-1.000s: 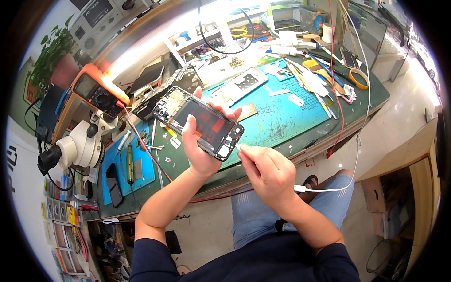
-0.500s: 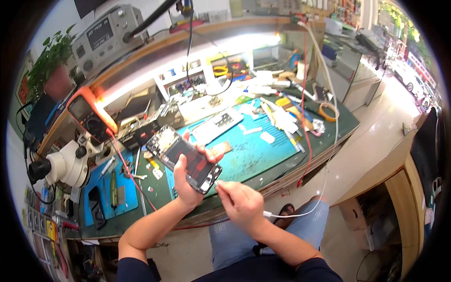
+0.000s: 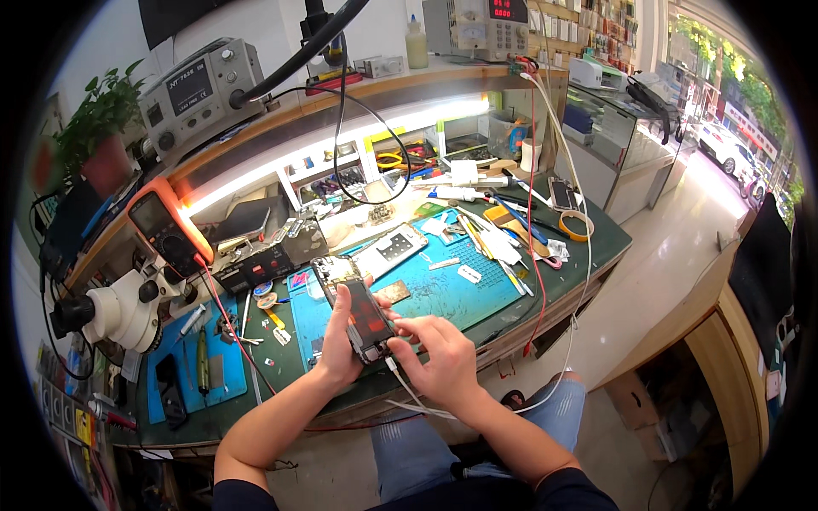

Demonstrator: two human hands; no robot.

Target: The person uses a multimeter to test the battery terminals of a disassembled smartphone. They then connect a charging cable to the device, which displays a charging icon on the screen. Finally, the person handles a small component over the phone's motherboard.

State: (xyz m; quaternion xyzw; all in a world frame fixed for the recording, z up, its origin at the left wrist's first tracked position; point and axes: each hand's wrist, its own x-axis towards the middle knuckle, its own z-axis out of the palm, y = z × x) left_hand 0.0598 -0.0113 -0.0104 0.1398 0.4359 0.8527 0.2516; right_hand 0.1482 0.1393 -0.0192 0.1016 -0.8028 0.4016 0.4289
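Your left hand (image 3: pixel 342 347) is wrapped around the thin, black, opened phone (image 3: pixel 368 313), which is held up over the near side of the green worktop (image 3: pixel 596 260). It should be light, stiff and slick, its bared parts fragile; hold it by the side edges. Your half-curled right hand (image 3: pixel 441 353) touches its lower edge near the white cable's plug (image 3: pixel 391 364); whether it pinches anything, I cannot tell.
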